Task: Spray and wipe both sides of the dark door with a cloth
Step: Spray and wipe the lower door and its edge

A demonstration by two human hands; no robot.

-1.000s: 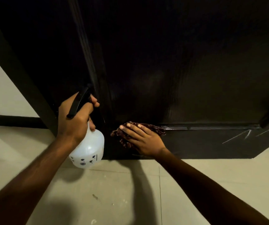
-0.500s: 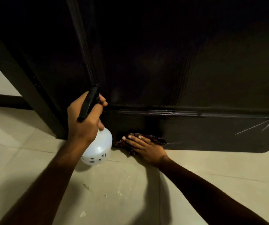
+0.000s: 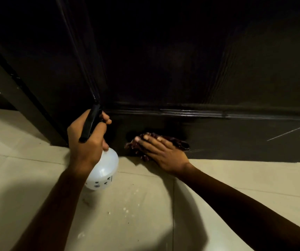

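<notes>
Down at floor level here, the dark door [image 3: 181,60] fills pretty much the whole top half of the view, with a glossy moulding line [image 3: 191,111] running across it above the bottom rail. The right hand [image 3: 162,151] is laid flat, fingers straight and spread a bit, pressing a dark reddish patterned cloth [image 3: 179,142] against the very bottom of the door, right where it meets the floor. Cloth is bunched up under the palm and pokes out on both sides of the fingers. The left hand [image 3: 86,142] is wrapped around the neck of a white spray bottle [image 3: 104,171], fingers curled round the black trigger head [image 3: 90,124], which sits close to the door face just left of the cloth. The bottle's round translucent body hangs below the fist, above the floor, with some small dark markings near its base. Over on the right of the bottom rail there are a few pale scratch marks [image 3: 294,130]. The dark door frame [image 3: 18,98] slants down on the left. The floor is light beige tile [image 3: 37,178] with some whitish specks [image 3: 127,209] between the two forearms.
</notes>
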